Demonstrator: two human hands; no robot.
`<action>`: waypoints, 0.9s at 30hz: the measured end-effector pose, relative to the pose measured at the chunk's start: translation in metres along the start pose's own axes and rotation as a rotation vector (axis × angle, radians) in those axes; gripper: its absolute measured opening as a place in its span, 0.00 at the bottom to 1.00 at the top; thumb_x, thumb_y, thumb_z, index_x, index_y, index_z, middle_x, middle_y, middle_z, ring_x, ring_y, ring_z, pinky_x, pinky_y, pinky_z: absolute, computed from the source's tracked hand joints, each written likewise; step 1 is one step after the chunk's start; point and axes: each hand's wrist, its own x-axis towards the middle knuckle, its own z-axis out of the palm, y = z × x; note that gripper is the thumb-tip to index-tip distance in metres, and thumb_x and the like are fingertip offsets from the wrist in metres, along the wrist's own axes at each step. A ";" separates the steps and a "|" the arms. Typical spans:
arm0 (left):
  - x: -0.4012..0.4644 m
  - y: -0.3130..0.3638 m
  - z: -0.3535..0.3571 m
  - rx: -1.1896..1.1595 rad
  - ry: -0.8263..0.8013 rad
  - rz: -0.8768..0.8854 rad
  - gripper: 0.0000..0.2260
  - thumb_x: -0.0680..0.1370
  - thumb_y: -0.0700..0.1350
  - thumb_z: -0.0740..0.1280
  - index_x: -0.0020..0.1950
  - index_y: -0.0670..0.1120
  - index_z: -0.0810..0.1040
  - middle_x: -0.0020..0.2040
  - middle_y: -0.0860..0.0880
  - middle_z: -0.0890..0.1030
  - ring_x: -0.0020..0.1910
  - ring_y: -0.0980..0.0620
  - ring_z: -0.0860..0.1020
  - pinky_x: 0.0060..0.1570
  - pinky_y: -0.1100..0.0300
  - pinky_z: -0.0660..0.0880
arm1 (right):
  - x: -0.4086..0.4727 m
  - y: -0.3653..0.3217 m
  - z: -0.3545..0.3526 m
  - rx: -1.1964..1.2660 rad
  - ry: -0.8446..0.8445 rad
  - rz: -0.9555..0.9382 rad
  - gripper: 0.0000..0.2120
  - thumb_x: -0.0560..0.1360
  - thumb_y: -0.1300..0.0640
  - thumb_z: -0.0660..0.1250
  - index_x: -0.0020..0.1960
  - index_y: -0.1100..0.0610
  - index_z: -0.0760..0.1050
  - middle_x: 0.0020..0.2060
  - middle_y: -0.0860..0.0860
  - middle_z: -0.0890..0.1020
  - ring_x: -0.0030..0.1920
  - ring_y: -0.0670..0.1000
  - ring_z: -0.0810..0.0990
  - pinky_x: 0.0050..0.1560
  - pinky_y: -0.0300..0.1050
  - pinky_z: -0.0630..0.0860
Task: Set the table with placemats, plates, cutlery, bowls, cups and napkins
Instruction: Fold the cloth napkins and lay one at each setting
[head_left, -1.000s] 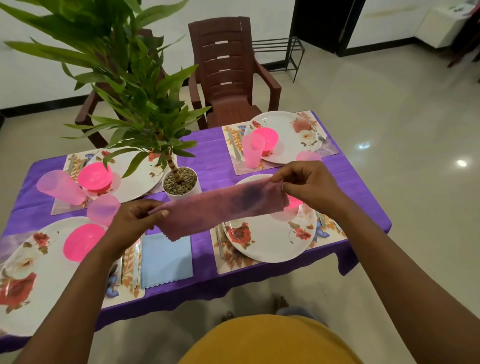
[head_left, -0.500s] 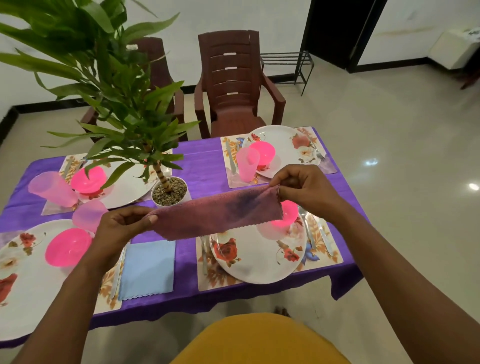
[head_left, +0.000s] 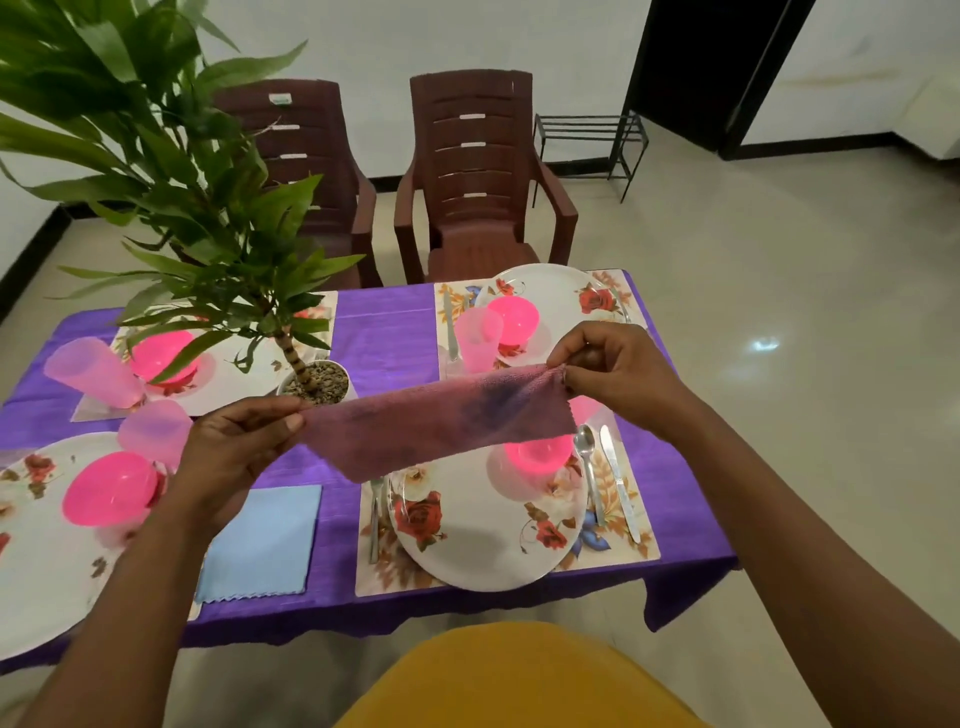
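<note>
I watch the left hand (head_left: 228, 452) and right hand (head_left: 618, 374) pinch opposite ends of a mauve napkin (head_left: 436, 421) (stained dark mid-cloth), stretched taut in the air above the floral plate (head_left: 483, 540), potted plant (head_left: 311, 382) at ten o'clock.

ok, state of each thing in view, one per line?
pink napkin: stretched in the air between both hands
left hand: pinches one end
right hand: pinches the other end
blue napkin: flat on table
near plate: on placemat, bowl on it
spoon: flat on placemat, right of plate
</note>
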 end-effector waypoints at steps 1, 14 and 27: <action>-0.001 -0.002 0.002 0.014 0.012 -0.005 0.12 0.71 0.31 0.73 0.54 0.40 0.85 0.50 0.42 0.88 0.48 0.50 0.87 0.51 0.61 0.83 | 0.001 0.000 -0.002 0.016 -0.011 -0.009 0.10 0.74 0.74 0.70 0.49 0.61 0.83 0.42 0.54 0.87 0.44 0.53 0.88 0.49 0.50 0.86; -0.015 -0.006 0.008 0.481 -0.111 0.036 0.18 0.81 0.28 0.65 0.51 0.49 0.88 0.54 0.46 0.86 0.53 0.47 0.85 0.51 0.52 0.81 | 0.013 -0.005 -0.010 -0.036 -0.062 -0.150 0.13 0.74 0.73 0.72 0.49 0.56 0.86 0.44 0.50 0.87 0.45 0.45 0.86 0.46 0.34 0.81; -0.023 -0.012 0.024 0.280 -0.009 -0.047 0.19 0.75 0.27 0.72 0.59 0.47 0.83 0.60 0.50 0.83 0.57 0.44 0.83 0.55 0.51 0.79 | 0.007 -0.003 -0.008 0.005 -0.031 -0.130 0.10 0.75 0.72 0.72 0.51 0.60 0.86 0.44 0.51 0.87 0.46 0.46 0.86 0.47 0.36 0.82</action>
